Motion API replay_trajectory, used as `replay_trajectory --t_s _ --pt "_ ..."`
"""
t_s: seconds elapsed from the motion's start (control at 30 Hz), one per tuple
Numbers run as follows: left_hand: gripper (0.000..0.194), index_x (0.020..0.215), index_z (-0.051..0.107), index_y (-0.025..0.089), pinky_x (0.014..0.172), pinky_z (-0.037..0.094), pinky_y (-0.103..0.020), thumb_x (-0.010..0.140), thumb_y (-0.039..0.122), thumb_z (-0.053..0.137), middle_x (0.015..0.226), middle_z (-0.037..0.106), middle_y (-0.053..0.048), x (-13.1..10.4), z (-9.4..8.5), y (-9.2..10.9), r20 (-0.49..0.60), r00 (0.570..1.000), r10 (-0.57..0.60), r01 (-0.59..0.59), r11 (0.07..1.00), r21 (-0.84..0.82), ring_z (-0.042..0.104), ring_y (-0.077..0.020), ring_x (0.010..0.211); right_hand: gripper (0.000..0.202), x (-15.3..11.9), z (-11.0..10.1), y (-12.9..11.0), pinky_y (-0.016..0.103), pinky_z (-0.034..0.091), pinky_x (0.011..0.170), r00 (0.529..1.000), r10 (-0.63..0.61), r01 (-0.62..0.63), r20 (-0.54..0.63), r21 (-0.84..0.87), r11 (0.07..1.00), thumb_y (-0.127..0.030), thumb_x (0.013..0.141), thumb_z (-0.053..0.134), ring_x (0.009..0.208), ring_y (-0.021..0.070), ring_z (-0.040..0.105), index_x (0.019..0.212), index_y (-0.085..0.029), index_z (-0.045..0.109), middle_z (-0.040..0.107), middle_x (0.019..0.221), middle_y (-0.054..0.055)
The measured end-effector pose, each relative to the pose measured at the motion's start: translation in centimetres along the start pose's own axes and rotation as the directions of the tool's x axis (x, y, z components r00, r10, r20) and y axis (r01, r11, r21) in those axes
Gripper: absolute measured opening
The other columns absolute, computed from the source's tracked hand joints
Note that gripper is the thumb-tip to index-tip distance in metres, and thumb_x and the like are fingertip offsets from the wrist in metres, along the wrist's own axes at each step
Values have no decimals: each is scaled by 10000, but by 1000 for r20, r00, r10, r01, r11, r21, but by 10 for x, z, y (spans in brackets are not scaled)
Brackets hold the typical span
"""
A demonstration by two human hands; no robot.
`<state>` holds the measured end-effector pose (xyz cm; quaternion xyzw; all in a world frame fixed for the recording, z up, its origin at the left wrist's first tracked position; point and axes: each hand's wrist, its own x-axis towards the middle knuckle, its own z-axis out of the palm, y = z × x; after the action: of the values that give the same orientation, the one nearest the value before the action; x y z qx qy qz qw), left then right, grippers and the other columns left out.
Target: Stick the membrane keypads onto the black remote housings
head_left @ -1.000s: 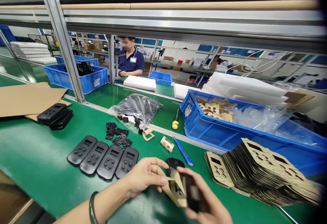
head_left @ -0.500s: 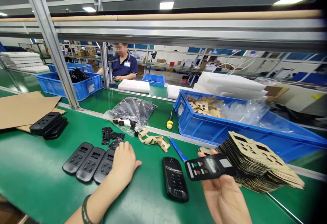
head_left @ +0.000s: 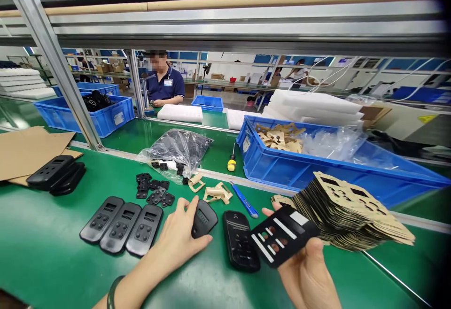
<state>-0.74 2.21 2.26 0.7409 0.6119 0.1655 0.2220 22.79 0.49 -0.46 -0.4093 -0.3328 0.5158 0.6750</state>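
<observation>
In the head view, your left hand (head_left: pixel 181 231) has moved a black remote (head_left: pixel 205 219) clear of the row of remotes (head_left: pixel 121 229), while your right hand (head_left: pixel 308 266), apart, grips a dark panel (head_left: pixel 286 243), leaving both hands occupied.

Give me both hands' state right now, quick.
Left hand: closed on a black remote-like housing, held just above or on the green bench.
Right hand: holding a thin black panel with cutouts.

Housing (head_left: pixel 204 219) partly hidden behind the left hand (head_left: pixel 185 234), its lower end unseen.
</observation>
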Motion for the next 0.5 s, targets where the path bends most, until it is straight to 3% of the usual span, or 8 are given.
replay_trajectory --t_s 0.07,0.13,0.2,0.27,0.3,0.37,0.5 --pt "851 1435 306 229 855 463 -366 695 393 693 1118 466 -80 -1 2 -1 -12 1000 24 -26 965 -261 553 -237 945 525 -2 -3 -1 364 571 778 996 81 -83 36 38 996 -681 828 468 1050 257 627 1215 -349 590 678 1158 41" --pt "871 1437 306 218 995 384 -394 684 382 713 1146 481 -86 -2 5 -1 17 999 49 -33 860 -509 499 -252 1101 536 -5 -3 -4 339 573 762 985 155 -163 80 100 982 -693 797 509 964 237 660 1205 -357 601 703 1086 37" --pt "763 1413 361 201 1075 295 -404 730 344 670 1225 508 -103 -2 7 -1 102 991 91 18 652 -758 443 -246 1211 567 -7 -1 -7 306 566 766 974 200 -216 112 162 963 -692 769 553 922 208 667 1232 -365 579 710 1032 30" --pt "628 1352 456 215 1088 272 -377 751 254 634 1254 558 -82 -2 8 1 181 971 155 112 375 -920 453 -218 1231 604 -9 4 -9 289 561 763 970 213 -233 117 205 951 -695 751 576 887 187 663 1268 -384 537 702 990 16" --pt "591 1319 496 219 1071 293 -358 744 209 634 1230 594 -70 -2 9 3 213 961 174 166 251 -954 483 -207 1209 620 -10 6 -10 289 559 760 969 218 -239 119 212 948 -699 744 581 869 181 658 1280 -395 519 694 973 10" --pt "574 1270 543 203 990 365 -319 712 161 674 1140 658 -68 -3 10 5 270 947 171 258 91 -962 563 -195 1113 655 -12 12 -11 284 554 747 965 229 -252 124 215 943 -712 729 583 835 169 639 1300 -406 488 671 945 -2" --pt "559 1206 583 167 816 437 -262 675 164 756 1064 693 -89 -6 17 9 345 930 124 354 -56 -934 637 -165 921 711 -15 22 -12 233 528 638 955 250 -281 162 220 934 -741 716 559 712 135 566 1327 -391 457 606 852 -14"
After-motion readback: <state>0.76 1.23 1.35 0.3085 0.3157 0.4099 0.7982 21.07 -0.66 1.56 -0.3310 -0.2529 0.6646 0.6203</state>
